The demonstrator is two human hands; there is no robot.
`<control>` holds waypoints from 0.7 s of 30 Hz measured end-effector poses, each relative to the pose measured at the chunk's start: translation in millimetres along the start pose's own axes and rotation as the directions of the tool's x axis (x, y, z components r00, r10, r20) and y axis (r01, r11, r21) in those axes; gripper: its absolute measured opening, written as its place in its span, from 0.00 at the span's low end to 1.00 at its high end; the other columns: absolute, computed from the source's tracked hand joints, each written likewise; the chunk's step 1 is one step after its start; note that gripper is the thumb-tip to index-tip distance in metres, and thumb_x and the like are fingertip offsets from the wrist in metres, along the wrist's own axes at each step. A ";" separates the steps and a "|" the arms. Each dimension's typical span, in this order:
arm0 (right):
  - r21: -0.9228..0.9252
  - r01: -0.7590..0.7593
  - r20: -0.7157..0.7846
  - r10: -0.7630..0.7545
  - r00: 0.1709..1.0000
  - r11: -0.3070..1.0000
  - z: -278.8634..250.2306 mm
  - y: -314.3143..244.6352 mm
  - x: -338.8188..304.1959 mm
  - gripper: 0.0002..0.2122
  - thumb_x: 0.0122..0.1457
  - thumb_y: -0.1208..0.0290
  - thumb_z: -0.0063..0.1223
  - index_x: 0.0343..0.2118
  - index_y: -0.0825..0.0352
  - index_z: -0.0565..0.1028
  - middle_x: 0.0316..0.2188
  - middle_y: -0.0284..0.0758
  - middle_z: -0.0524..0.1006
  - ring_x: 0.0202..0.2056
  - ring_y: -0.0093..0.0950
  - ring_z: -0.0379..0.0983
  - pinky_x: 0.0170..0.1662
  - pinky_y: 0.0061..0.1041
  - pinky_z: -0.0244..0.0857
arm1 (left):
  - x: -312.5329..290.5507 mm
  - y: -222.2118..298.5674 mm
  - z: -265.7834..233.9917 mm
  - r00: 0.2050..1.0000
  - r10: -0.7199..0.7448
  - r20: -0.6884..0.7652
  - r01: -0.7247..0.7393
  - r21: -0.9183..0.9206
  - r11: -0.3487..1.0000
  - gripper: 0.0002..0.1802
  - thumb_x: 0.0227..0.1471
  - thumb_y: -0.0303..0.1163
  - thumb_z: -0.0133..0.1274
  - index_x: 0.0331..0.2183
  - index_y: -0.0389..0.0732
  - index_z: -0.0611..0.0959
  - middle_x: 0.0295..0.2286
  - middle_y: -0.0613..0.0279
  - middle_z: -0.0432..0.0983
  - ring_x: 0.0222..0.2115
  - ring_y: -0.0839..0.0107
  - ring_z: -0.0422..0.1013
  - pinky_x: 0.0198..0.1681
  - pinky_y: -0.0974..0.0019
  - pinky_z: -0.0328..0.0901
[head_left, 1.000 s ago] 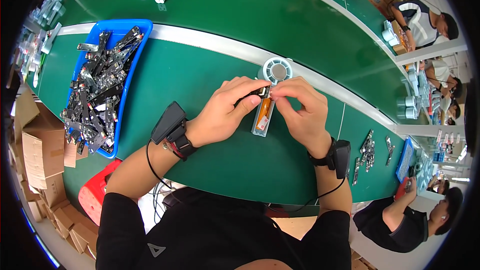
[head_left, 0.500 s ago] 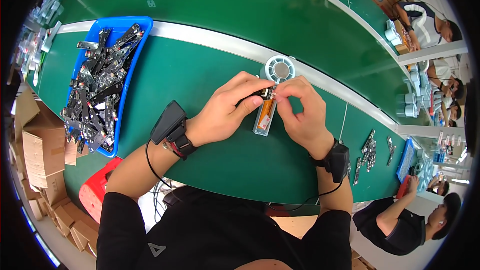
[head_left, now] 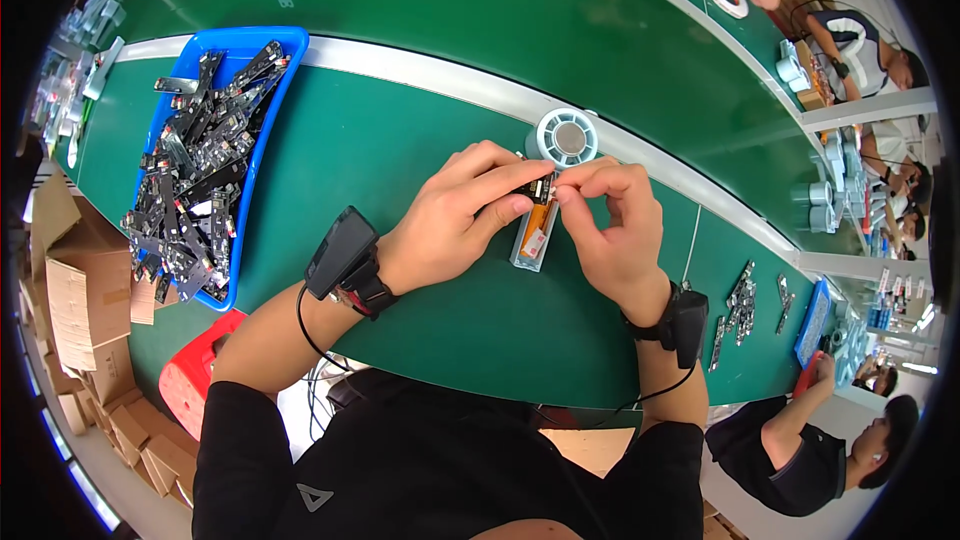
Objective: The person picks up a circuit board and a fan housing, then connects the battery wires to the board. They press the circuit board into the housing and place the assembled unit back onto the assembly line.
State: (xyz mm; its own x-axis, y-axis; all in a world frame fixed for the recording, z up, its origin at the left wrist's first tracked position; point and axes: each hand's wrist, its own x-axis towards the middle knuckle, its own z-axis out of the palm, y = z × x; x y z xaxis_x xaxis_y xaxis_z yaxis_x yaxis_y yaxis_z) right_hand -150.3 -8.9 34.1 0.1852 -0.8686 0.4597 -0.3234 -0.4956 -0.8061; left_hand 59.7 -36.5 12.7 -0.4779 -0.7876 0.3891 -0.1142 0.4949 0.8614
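Note:
A pale blue handheld fan with a round grille head (head_left: 566,138) lies on the green table in front of me. Its handle (head_left: 527,258) is open and shows an orange battery (head_left: 537,227) with a white label. My left hand (head_left: 462,208) pinches a small black circuit board (head_left: 540,189) between thumb and fingers over the upper part of the handle. Close against the board's right end, my right hand (head_left: 610,215) has thumb and index finger pressed together on something tiny and pale, perhaps a connector; the fingertips mostly hide it.
A blue tray (head_left: 247,225) heaped with black circuit boards stands at the left. More boards (head_left: 741,302) lie on the table to the right. Beyond a metal rail (head_left: 420,71) runs a green belt (head_left: 450,0) with fan parts. Co-workers sit along the right side.
Both hands and the fan have shifted very slightly right in the picture, keeping the same grip. Parts on the far belt have moved left. A white and red ring now shows at the upper right.

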 end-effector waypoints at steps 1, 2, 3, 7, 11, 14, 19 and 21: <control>0.099 -0.101 -0.036 0.105 0.994 0.990 2.2 -0.4 -2.3 0.12 0.57 0.88 0.59 0.36 0.68 0.67 0.35 0.40 0.80 0.37 0.27 0.77 0.40 0.26 0.72 | 0.0 0.3 -0.1 1.000 0.000 -0.002 0.000 0.002 1.000 0.19 0.60 0.25 0.57 0.53 0.41 0.81 0.41 0.58 0.77 0.42 0.60 0.72 0.48 0.61 0.68; 0.100 -0.099 -0.035 0.103 0.994 0.990 5.1 -2.9 -2.3 0.12 0.57 0.88 0.59 0.36 0.68 0.67 0.35 0.40 0.80 0.37 0.27 0.77 0.40 0.26 0.72 | 0.1 0.7 -0.5 1.000 0.009 -0.005 -0.009 0.015 1.000 0.19 0.60 0.25 0.57 0.53 0.40 0.81 0.41 0.57 0.76 0.41 0.61 0.73 0.47 0.61 0.68; 0.214 -0.166 -0.083 0.188 0.979 0.962 8.7 -6.9 -1.2 0.11 0.58 0.87 0.59 0.35 0.68 0.68 0.34 0.39 0.80 0.36 0.25 0.77 0.39 0.26 0.73 | 0.3 0.9 -0.7 1.000 0.018 -0.008 -0.018 0.028 0.999 0.19 0.60 0.25 0.57 0.53 0.38 0.81 0.41 0.56 0.76 0.40 0.61 0.73 0.45 0.62 0.69; 0.328 -0.245 -0.133 0.301 0.944 0.913 10.7 -18.1 1.2 0.09 0.57 0.84 0.61 0.33 0.69 0.70 0.32 0.37 0.81 0.34 0.22 0.78 0.37 0.24 0.74 | -1.4 0.1 2.1 0.995 0.083 -0.053 -0.076 0.113 0.991 0.20 0.57 0.26 0.60 0.52 0.41 0.82 0.39 0.59 0.76 0.39 0.61 0.73 0.43 0.61 0.68; 0.015 -0.136 -0.055 0.137 0.989 0.991 5.7 -18.6 -0.4 0.10 0.55 0.85 0.62 0.35 0.69 0.71 0.32 0.37 0.81 0.32 0.24 0.79 0.37 0.23 0.74 | -4.5 3.8 2.6 0.981 0.176 -0.076 -0.145 0.306 0.941 0.22 0.53 0.26 0.62 0.52 0.43 0.83 0.37 0.62 0.76 0.36 0.63 0.72 0.39 0.62 0.65; -0.142 -0.063 0.016 0.066 0.998 0.988 4.4 -15.5 -3.7 0.11 0.55 0.87 0.60 0.37 0.70 0.70 0.34 0.39 0.81 0.34 0.25 0.78 0.40 0.24 0.73 | -6.7 6.0 5.0 0.972 0.224 -0.071 -0.174 0.423 0.889 0.23 0.52 0.26 0.63 0.51 0.42 0.83 0.35 0.63 0.75 0.34 0.64 0.71 0.37 0.63 0.63; -0.168 -0.150 0.033 0.157 0.987 0.974 4.1 -28.0 7.4 0.09 0.57 0.85 0.59 0.40 0.71 0.74 0.32 0.37 0.81 0.31 0.25 0.78 0.37 0.23 0.73 | -12.7 13.8 -0.1 0.972 0.227 -0.067 -0.155 0.544 0.825 0.23 0.50 0.27 0.63 0.50 0.41 0.82 0.33 0.64 0.73 0.32 0.66 0.70 0.37 0.63 0.62; -0.268 -0.210 0.106 0.245 0.964 0.940 0.9 -41.6 28.1 0.06 0.59 0.82 0.57 0.39 0.71 0.76 0.31 0.38 0.81 0.29 0.26 0.78 0.36 0.22 0.72 | -11.1 15.2 -4.5 0.971 0.223 -0.089 -0.133 0.576 0.807 0.22 0.50 0.28 0.63 0.50 0.40 0.82 0.33 0.64 0.72 0.32 0.67 0.69 0.37 0.63 0.62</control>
State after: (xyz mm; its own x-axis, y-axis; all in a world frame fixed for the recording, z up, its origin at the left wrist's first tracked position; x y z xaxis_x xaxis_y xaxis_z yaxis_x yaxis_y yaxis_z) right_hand -130.8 -12.7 80.2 0.1979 -0.9585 0.2053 -0.5920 -0.2838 -0.7543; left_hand 67.2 -21.8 22.9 -0.4121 -0.6866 0.5990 -0.5300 0.7154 0.4554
